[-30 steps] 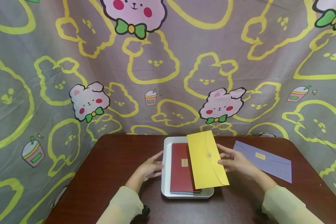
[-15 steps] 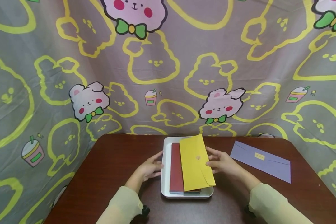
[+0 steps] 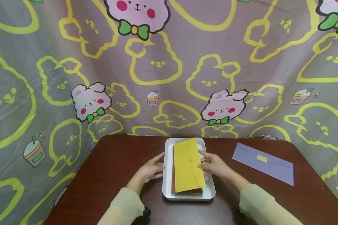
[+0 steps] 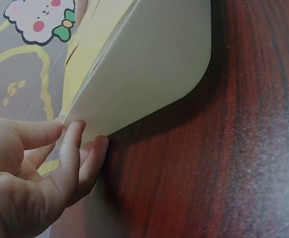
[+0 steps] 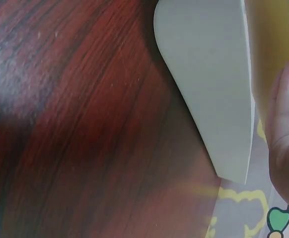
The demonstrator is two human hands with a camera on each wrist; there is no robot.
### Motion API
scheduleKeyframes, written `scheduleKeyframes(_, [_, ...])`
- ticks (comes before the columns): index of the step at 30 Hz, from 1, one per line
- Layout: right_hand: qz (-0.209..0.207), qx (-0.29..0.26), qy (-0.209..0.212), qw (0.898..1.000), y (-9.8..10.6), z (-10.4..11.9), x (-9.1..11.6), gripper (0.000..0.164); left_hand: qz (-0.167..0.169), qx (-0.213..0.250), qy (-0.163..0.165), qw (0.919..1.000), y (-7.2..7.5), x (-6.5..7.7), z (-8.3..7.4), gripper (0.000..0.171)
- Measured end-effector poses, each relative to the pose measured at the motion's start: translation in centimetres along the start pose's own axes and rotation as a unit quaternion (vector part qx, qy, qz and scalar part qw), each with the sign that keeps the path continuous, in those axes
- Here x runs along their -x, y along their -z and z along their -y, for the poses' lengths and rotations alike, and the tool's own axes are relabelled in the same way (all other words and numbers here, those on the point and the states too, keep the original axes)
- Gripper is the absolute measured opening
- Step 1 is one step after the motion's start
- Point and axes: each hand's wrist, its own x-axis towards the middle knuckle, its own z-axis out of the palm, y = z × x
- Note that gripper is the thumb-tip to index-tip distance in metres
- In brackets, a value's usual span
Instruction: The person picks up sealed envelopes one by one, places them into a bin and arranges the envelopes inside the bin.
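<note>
My right hand (image 3: pixel 214 164) pinches the right edge of a yellow envelope (image 3: pixel 187 175), thumb on its face and fingers behind. The envelope, with a small round closure at its middle, lies slightly slanted over the white tray (image 3: pixel 209 190). Beneath it a red envelope (image 3: pixel 173 181) shows as a narrow strip on the stack, the rest covered. In the right wrist view, fingers (image 5: pixel 283 99) lie against the yellow envelope's underside, above the tray's wall. My left hand (image 3: pixel 150 168) touches the tray's left side, its fingertips (image 4: pixel 75 129) at the outer wall and rim.
A purple envelope (image 3: pixel 264 164) with a pale yellow label lies aslant on the brown wooden table (image 3: pixel 121 162), right of the tray. Behind the table hangs a patterned cloth (image 3: pixel 157 68) with rabbit drawings.
My right hand has carried the yellow envelope left and slightly lower, from the tray's right side to over the red envelope, covering its label. The left hand and tray stay in place.
</note>
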Motion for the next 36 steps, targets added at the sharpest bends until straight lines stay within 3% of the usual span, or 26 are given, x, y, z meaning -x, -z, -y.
scheduleKeyframes(17, [-0.031, 0.022, -0.02, 0.999, -1.5, -0.1, -0.4, 0.071, -0.009, -0.002, 0.009, 0.9999, 0.0, -0.1, -0.1, 0.07])
scheduleKeyframes(25, [-0.02, 0.097, -0.001, 0.995, -1.6, -0.6, -0.4, 0.057, -0.006, -0.005, 0.005, 1.0, 0.1, -0.2, 0.1, 0.069])
scheduleKeyframes(30, [0.021, 0.157, 0.013, 0.987, -1.6, -0.7, -0.4, 0.067, -0.007, -0.006, 0.008, 0.9999, 0.1, -0.2, 0.2, 0.07])
scheduleKeyframes(36, [0.032, 0.216, -0.014, 0.976, -2.0, -0.2, -0.6, 0.077, -0.008, -0.008, 0.007, 0.9999, 0.1, -0.3, 0.1, 0.07])
